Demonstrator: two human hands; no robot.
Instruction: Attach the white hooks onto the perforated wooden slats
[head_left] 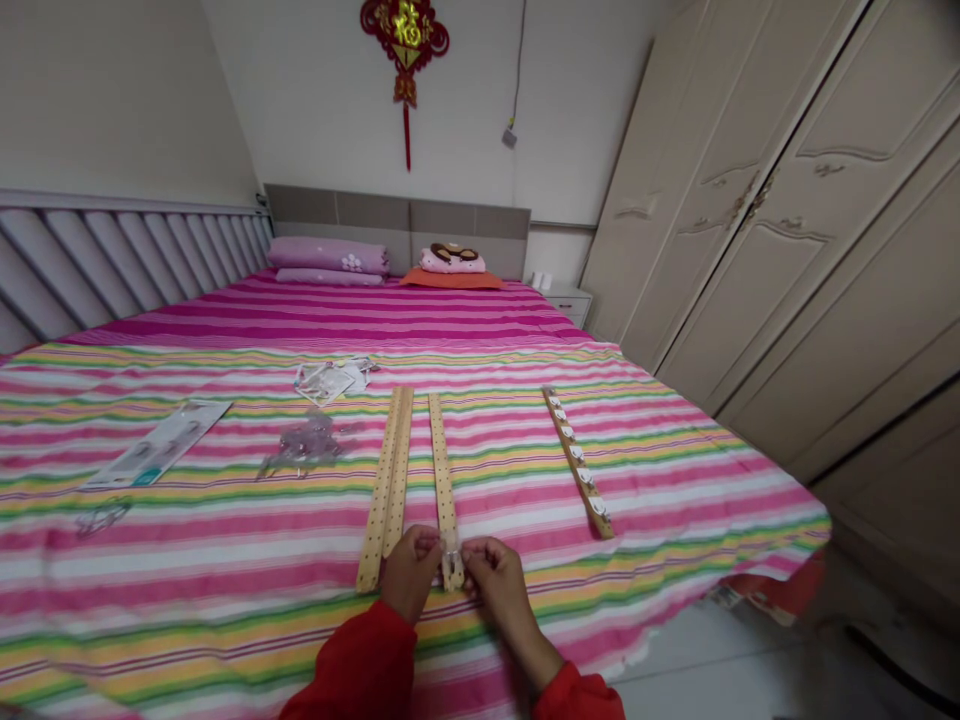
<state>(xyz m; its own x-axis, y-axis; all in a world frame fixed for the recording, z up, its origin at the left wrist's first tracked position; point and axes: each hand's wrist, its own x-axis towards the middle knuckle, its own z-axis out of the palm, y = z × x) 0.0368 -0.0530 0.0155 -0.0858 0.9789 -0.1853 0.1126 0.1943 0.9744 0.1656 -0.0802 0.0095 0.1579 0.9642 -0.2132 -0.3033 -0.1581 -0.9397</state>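
A perforated wooden strip point(442, 455) lies lengthwise on the striped sheet in front of me. On its near end sits a small clear plastic piece point(451, 562), too small to make out well. My left hand point(409, 574) pinches at the left side of this piece, fingers closed. From the right, my right hand point(498, 578) closes thumb and fingers at its other edge. Two more perforated wooden strips point(387, 480) lie side by side just left of my left hand. Further right is a wooden strip point(576, 460) carrying a row of white round-topped fittings.
Clear plastic bags with small metal parts point(311, 440) lie to the left. Behind them is a pile of opened packaging point(335, 379). A flat blister pack point(161, 443) and a small tangle of clear items point(103, 515) rest far left. The bed's edge point(720, 575) drops off at right.
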